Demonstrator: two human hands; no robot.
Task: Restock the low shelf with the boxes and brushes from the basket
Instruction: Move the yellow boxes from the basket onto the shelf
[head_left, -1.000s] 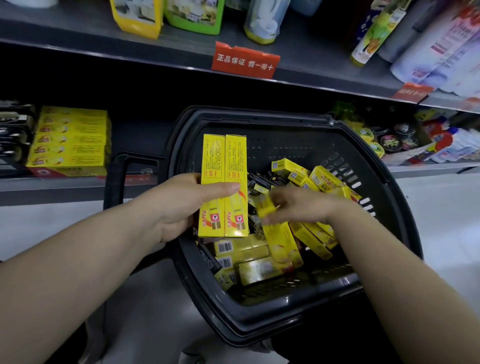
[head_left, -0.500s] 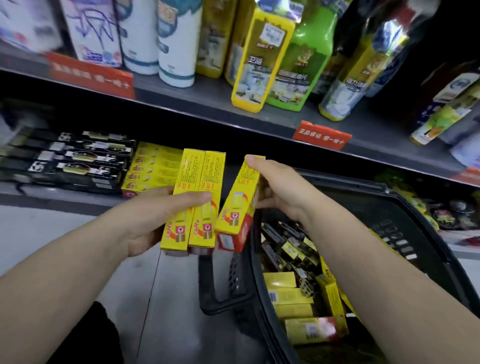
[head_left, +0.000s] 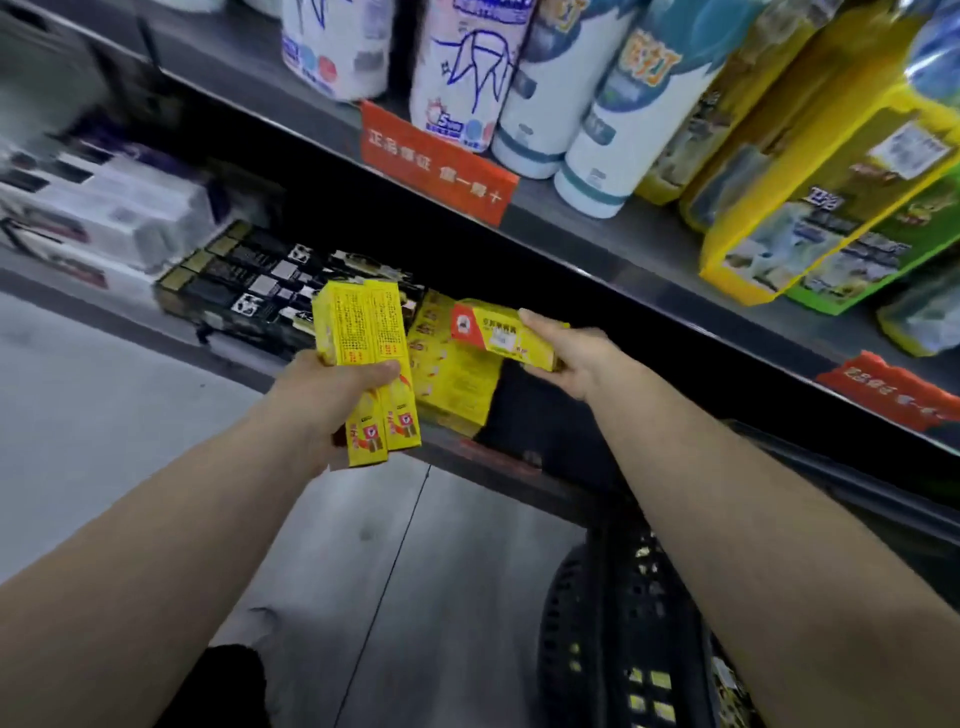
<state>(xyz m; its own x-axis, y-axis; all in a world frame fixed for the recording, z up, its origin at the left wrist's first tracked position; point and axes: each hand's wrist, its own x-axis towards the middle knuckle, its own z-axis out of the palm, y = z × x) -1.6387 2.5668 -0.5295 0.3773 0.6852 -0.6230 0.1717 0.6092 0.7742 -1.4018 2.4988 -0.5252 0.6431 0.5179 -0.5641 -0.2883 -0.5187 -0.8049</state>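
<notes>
My left hand (head_left: 322, 395) grips two long yellow boxes (head_left: 371, 358) side by side, upright, in front of the low shelf (head_left: 498, 462). My right hand (head_left: 571, 358) holds a third yellow box (head_left: 493, 332) lying crosswise, just above the stack of yellow boxes (head_left: 452, 379) that lies on the low shelf. Left of that stack lie black brush packs (head_left: 249, 286). The black basket (head_left: 587, 613) shows at the bottom right, partly hidden by my right forearm, with a few yellow boxes inside.
The upper shelf (head_left: 597, 228) overhangs the low one and carries white rolls (head_left: 457, 73), yellow and green packs (head_left: 831, 171) and red price tags (head_left: 436, 161). White packs (head_left: 104, 208) lie at the far left. Grey floor tiles (head_left: 130, 405) spread below.
The view swung left and up, away from the basket. My right hand carried its yellow box forward and turned it crosswise over the shelf stack. My left hand moved closer to the shelf with its two boxes.
</notes>
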